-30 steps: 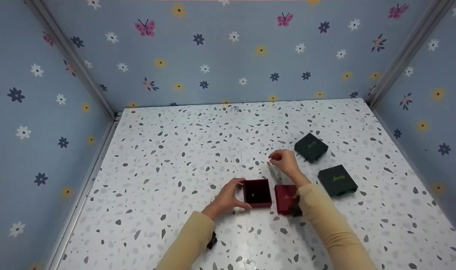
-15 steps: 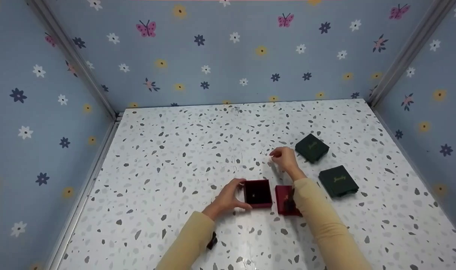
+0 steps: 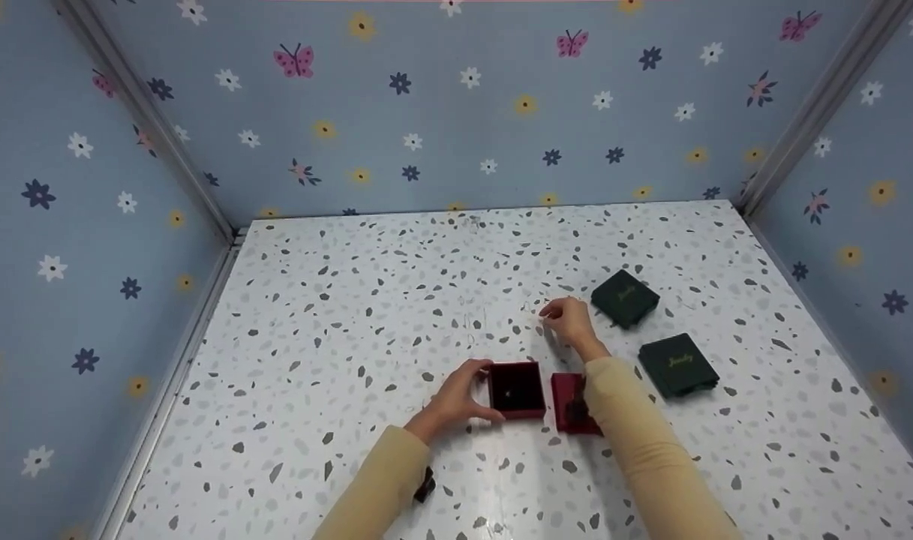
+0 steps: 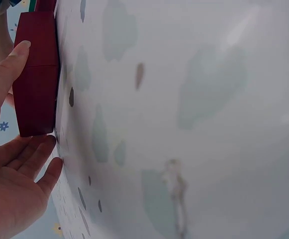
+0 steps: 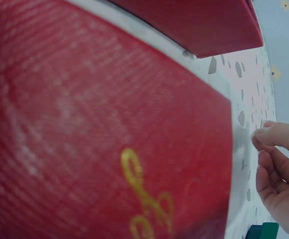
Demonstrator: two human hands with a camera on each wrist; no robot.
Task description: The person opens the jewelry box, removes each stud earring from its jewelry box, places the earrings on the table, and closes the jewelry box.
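In the head view my left hand [image 3: 456, 394] holds an uncovered red jewelry box [image 3: 518, 418] by its left side, thumb at the near edge and fingers at the far one. A tiny shiny piece [image 3: 509, 393] lies on its dark lining. To the right is the red lid [image 3: 566, 409], gold-lettered and with a dark bow, partly hidden by my right sleeve. Beyond it my right hand [image 3: 570, 321] is low over the table, thumb and forefinger together in a pinch. I cannot tell what tiny thing is between them. The left wrist view shows my thumb against the red box [image 4: 37, 74].
Two dark green jewelry boxes [image 3: 626, 298] with gold lettering stand at the right, the nearer green box [image 3: 678, 365] beside my right forearm. Thin fine strands [image 3: 471, 322] lie on the speckled table. A black bow-like piece [image 3: 424, 486] sits by my left sleeve. Flowered walls enclose the table.
My right hand has shifted only slightly around the same spot, and its sleeve now covers more of the red lid. The left hand and box have stayed in place.
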